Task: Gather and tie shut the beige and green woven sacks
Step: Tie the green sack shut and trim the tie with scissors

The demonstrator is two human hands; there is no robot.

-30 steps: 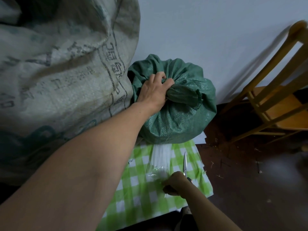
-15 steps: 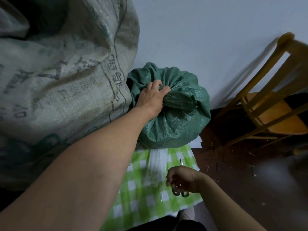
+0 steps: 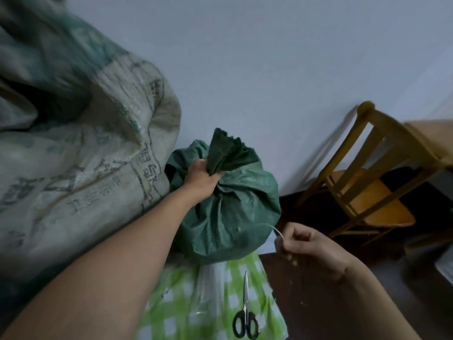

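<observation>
Head view: the green sack (image 3: pixel 225 217) is seen at frame ctr, set against the wall (image 3: pixel 269 57), its mouth bunched into a neck (image 3: pixel 229 153) at the top. The neck is gripped by the left hand (image 3: pixel 199 179), fingers curled tight round the base of the bunch, w/ the frayed edge fanned out above the fist. The sack body bulges below & right of the grip.

The right hand (image 3: pixel 308 244) is held lower right of the sack, apart from the fabric, fingers curled. A thin pale strand (image 3: pixel 278 231) is pinched in it, the free end arcing up-left toward the sack's side; contact w/ the sack can't be told.

The left of frame is filled by the beige sack (image 3: pixel 85 168), pressed against the green one, its mouth slack & ungathered at upper left.

At bottom ctr a green-checked cloth (image 3: pixel 176 303) is spread, w/ a clear plastic bag (image 3: pixel 208 290) & black-handled scissors (image 3: pixel 245 320) laid on it, blades closed, tips toward the sack.

A wooden chair (image 3: pixel 367 180) is seen at right, well apart from the sack; dark floor (image 3: pixel 331 303) is seen betw. chair & cloth
</observation>
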